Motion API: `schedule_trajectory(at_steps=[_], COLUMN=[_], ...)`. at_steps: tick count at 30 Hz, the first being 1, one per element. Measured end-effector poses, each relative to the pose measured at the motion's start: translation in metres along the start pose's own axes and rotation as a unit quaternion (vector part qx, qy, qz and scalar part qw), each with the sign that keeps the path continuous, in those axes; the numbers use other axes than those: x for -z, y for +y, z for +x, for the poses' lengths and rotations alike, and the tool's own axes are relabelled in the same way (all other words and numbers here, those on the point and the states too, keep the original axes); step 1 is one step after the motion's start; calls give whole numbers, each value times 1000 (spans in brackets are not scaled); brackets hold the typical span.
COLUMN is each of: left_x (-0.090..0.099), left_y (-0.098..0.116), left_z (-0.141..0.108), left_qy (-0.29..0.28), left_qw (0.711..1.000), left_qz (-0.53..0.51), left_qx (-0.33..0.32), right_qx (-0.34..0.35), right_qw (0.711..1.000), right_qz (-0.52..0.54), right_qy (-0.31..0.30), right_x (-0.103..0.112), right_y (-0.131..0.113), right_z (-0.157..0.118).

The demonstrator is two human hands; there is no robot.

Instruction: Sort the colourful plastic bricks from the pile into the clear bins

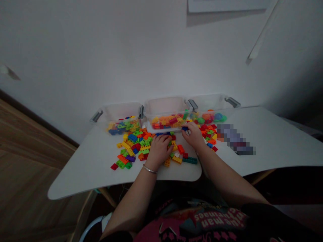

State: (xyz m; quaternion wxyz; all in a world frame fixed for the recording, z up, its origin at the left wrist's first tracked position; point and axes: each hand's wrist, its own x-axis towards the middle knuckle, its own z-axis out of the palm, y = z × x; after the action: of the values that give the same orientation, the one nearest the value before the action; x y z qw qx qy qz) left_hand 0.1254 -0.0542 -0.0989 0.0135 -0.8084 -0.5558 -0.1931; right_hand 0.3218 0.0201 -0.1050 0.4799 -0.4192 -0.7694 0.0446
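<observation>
My right hand (193, 135) pinches a dark blue toy brick (185, 128) just in front of the middle clear bin (165, 106). Lying over the pile of coloured bricks (145, 143), my left hand (159, 148) has its fingers spread and bent down onto the pieces; its fingertips are partly hidden. Between the two hands lie a red-orange brick (180, 149), a yellow brick (177, 159) and a long teal brick (189, 160). More red, orange and green bricks (209, 132) lie to the right of my right hand.
Clear bins with grey latches stand along the wall: a left bin (122, 109) and a right bin (210, 101) flank the middle one, all partly filled with bricks or toys. A pixelated object (236, 139) lies on the right of the white table (83, 174).
</observation>
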Motion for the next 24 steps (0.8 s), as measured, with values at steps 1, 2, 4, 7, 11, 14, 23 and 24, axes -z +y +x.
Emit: schedule_trajectory(at_steps=[1,2,4,7,11,14,23,24], left_x=[0,0,-1,-2,-1,0,-3,-3], left_y=[0,0,-1,-1,0,1,-1,-1], left_z=[0,0,0,0,1,1,0,0], left_qy=[0,0,0,0,-2,1,3,2], left_qw=[1000,1000,1000,1000,1000,1000,1000,1000], left_qz=[-1,-2,-3,-5,-4,-1,-1,-2], left_qx=[0,0,0,-1,3,5,2,1], right_qx=[-8,-19,-41,-68,-70,-58,-93,-103], right_qw=[999,998,992,980,966,966,988,991], right_qz=[10,20,47,98,161,166,60,33], right_qy=[31,62,111,162,190,187,104,83], right_x=[3,6,11,17,23,24,-1,-3], right_y=[0,-1,-2,-4,-5,-7,-6,-6], right_z=[3,6,13,28,60,88,119,119])
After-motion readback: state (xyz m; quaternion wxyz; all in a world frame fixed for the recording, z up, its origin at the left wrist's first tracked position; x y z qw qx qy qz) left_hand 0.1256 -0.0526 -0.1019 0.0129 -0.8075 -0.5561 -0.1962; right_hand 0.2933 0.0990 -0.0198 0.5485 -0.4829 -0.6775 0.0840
